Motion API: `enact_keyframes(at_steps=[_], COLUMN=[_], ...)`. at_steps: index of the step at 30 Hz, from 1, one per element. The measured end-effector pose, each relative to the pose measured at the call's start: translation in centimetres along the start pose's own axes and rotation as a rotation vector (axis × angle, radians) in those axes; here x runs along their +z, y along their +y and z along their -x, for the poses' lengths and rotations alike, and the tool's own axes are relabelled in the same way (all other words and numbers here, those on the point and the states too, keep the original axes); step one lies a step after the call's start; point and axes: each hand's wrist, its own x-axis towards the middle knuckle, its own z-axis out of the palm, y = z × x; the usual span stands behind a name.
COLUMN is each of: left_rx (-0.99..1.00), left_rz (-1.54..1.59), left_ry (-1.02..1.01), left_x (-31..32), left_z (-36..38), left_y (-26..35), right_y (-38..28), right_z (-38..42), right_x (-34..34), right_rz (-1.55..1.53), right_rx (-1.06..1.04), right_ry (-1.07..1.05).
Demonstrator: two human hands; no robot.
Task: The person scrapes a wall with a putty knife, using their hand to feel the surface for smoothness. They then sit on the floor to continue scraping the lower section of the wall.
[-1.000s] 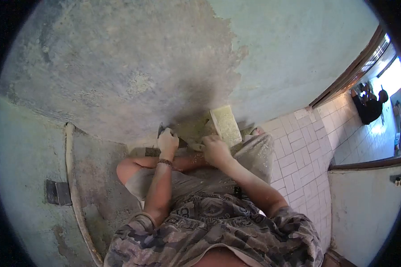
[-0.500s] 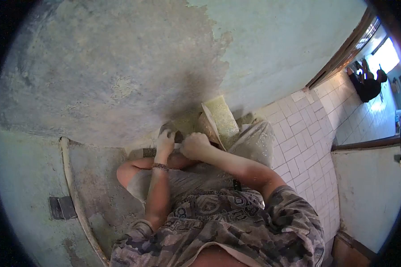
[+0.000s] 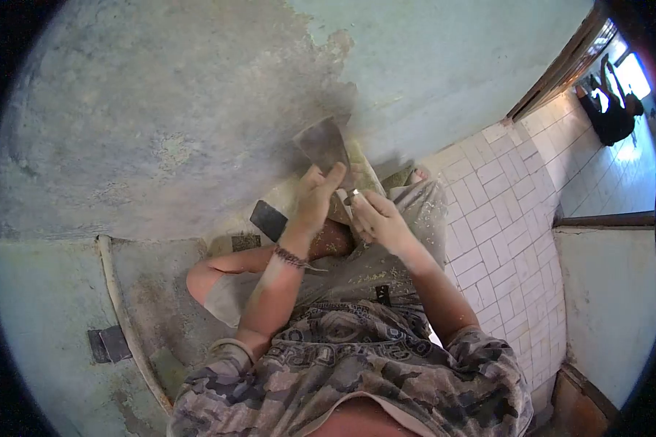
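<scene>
My left hand (image 3: 312, 202) is shut on a small dark putty knife (image 3: 268, 219), whose blade sticks out to the lower left. Its fingertips rest against a wide grey scraper blade (image 3: 322, 146) raised in front of the wall. My right hand (image 3: 380, 221) grips the handle end of that wide scraper, where a metal ferrule (image 3: 351, 195) shows. A yellowish putty-smeared board (image 3: 366, 175) lies just behind both hands, mostly hidden. The wall (image 3: 175, 124) ahead is scraped to grey, with pale green paint left at the upper right.
A thin pipe (image 3: 118, 306) runs down the wall at left beside a dark bracket (image 3: 108, 344). White floor tiles (image 3: 503, 218) stretch right toward a doorway, where another person (image 3: 614, 109) stands. A low pale wall (image 3: 605, 306) closes the right side. My bent knee (image 3: 211, 275) is below the hands.
Both hands have lifted from the base of the wall. The wide scraper blade now stands up in front of the wall, and the small putty knife has swung out to the lower left.
</scene>
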Motion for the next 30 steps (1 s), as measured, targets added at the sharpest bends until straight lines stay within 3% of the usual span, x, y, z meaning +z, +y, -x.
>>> enact_keyframes(at_steps=[1,4,6,8,11,14,17,25,28,30], left_rx=[-0.074,-0.143,-0.154,-0.147,-0.081,0.012,0.099,0.235,0.312,0.32], left_rz=[0.094,0.205,0.143,0.08,-0.019,0.006,0.025,-0.049,-0.104,-0.173], left_ry=[-0.102,-0.017,-0.006,0.002,0.004,0.063,0.084,0.148,0.194,0.286], left_x=[0.9,2.0,1.7,1.8,3.0,4.0,4.6,4.9,5.2,5.5], left_z=[-0.3,-0.3,-0.2,-0.9,-2.5,-5.9,-8.3,-10.2,-9.6,-9.2], left_y=[0.2,0.2,0.5,1.1,2.5,3.2,3.4,7.4,4.9,4.0], right_y=[0.8,2.8,4.0,4.6,1.1,-2.8,-2.3,-7.1,-5.0,-3.0], right_z=[-0.7,-1.9,-2.6,-3.5,-5.0,-6.8,-9.5,-10.3,-10.1,-10.5], right_x=[0.5,1.5,1.0,0.2,-1.0,-2.5,-4.4,-1.8,-1.8,-2.7], right_rz=[-0.094,-0.059,-0.028,0.004,0.153,0.181,0.246,0.175,0.176,0.084], right_rx=[-0.013,-0.132,-0.122,-0.102,-0.273,-0.269,-0.288,-0.405,-0.518,-0.375], right_ry=[0.044,0.117,0.118,0.259,0.32,0.321,0.345,0.364,0.414,0.398])
